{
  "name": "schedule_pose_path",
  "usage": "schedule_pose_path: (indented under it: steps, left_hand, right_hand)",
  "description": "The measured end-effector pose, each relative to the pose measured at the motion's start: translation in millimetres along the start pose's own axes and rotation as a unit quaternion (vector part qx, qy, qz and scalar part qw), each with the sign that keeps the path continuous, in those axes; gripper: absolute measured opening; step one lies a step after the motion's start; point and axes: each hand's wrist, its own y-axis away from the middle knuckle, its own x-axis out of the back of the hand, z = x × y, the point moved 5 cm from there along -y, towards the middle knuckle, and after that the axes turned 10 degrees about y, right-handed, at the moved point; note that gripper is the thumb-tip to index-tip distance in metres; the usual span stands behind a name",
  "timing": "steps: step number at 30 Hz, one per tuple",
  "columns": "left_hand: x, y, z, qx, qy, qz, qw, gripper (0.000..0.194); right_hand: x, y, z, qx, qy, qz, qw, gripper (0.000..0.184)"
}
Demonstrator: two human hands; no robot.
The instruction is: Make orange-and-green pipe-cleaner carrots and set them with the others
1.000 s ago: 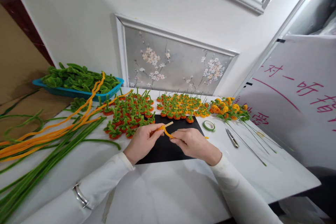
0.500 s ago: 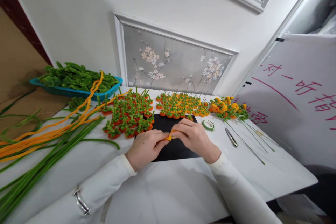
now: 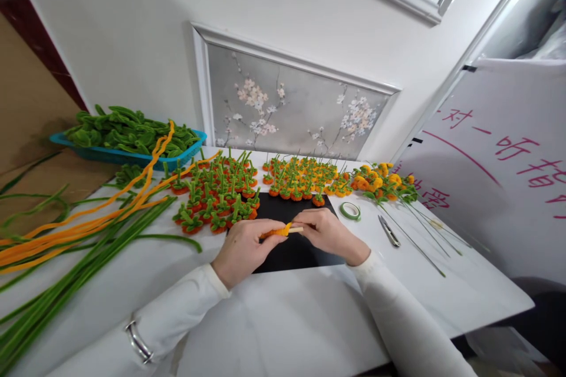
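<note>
My left hand is closed, pinching an orange pipe cleaner wound in coils around a thin pale stick. From the coil the bare end of the stick points right, level, to the fingers of my right hand. Those fingers are closed too, at the loose part of the pipe cleaner; their tips are partly hidden. Both hands are over a black mat on the white table. Just behind them stand many small orange-and-green pipe cleaner pieces.
A blue basket of green fuzzy pieces stands back left. Long orange strands and green stems lie left. To the right are a tape roll, snips and stemmed yellow flowers. More yellow-orange pieces stand behind the mat.
My right hand has gone from below the stick, over it, to its right end, taking the orange pipe cleaner around it. The stick has swung from slanting upward to nearly level.
</note>
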Motion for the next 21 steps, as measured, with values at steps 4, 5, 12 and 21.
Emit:
schedule_pose_path:
  steps: [4,5,12,21]
  left_hand:
    - [5.1,0,-4,0.038,0.040,0.045,0.997,0.026]
    - [6.0,-1,-6,0.045,0.045,0.051,0.997,0.030]
    - [11.7,-4,-13,0.027,0.040,0.070,0.996,0.029]
    - [12.8,-4,-13,0.039,-0.062,0.046,0.996,0.024]
  right_hand:
    - [-4,1,-7,0.017,0.033,-0.028,0.999,0.024]
    - [-4,2,-10,0.020,0.043,-0.034,0.998,0.024]
    - [-10,4,-23,0.032,0.102,-0.051,0.993,0.019]
    - [2,6,-40,0.071,0.216,0.004,0.974,0.021]
